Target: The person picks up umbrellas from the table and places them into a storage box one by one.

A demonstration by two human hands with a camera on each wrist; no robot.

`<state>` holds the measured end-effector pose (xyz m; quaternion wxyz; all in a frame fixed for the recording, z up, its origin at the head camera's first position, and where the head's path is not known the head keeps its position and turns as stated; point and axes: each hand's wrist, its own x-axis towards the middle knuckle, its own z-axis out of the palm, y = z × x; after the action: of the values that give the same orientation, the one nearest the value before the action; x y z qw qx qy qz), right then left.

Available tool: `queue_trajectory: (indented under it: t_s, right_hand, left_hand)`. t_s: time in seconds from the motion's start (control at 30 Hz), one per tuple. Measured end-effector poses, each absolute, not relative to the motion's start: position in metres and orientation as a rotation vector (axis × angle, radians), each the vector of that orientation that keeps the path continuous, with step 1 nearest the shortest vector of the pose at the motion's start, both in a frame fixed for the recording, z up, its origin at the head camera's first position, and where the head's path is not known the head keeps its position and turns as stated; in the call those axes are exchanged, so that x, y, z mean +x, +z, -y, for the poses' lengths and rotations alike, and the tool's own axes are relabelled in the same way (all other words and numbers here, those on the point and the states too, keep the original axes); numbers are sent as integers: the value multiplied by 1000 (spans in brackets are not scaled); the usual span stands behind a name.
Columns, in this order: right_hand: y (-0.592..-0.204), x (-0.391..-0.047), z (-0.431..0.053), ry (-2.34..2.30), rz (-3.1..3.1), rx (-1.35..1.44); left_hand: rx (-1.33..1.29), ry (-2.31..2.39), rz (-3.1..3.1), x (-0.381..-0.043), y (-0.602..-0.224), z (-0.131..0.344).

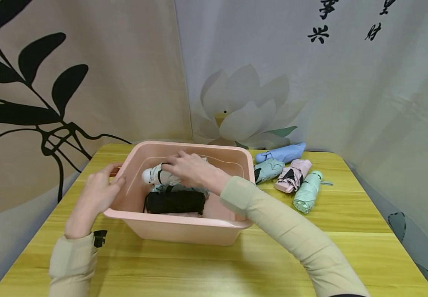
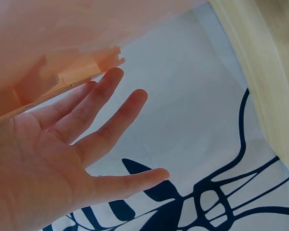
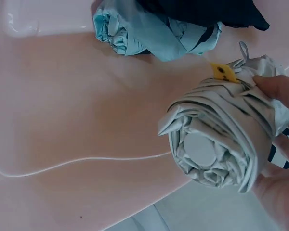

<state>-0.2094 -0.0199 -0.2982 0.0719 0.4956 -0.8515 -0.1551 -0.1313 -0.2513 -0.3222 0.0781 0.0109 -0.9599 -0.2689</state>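
Observation:
A pink plastic bin (image 1: 178, 227) stands on the table. Inside it my right hand (image 1: 193, 169) grips a folded white umbrella (image 3: 216, 130), thumb on one side, with a small yellow tag (image 3: 224, 72) on the cloth. Below the white umbrella lie a black folded umbrella (image 1: 175, 202) and a light blue one (image 3: 154, 33), partly hidden. At the bin's left end my left hand (image 1: 97, 192) is against the rim; the left wrist view shows its fingers (image 2: 113, 127) spread and fairly straight beside the rim's underside.
Right of the bin, several folded umbrellas lie together: blue (image 1: 281, 154), grey-green (image 1: 269, 170), pale pink (image 1: 293, 175) and mint (image 1: 308, 192). The yellow wooden table (image 1: 199, 268) reaches back to a printed curtain (image 1: 132, 74).

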Motion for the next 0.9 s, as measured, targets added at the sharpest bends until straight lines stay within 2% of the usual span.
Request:
queue_trajectory:
  t_s: [0.9]
  right_hand:
    - [-307,-209,24,-567,2467,1578]
  left_hand:
    - [47,-812,2890,-131,-321,251]
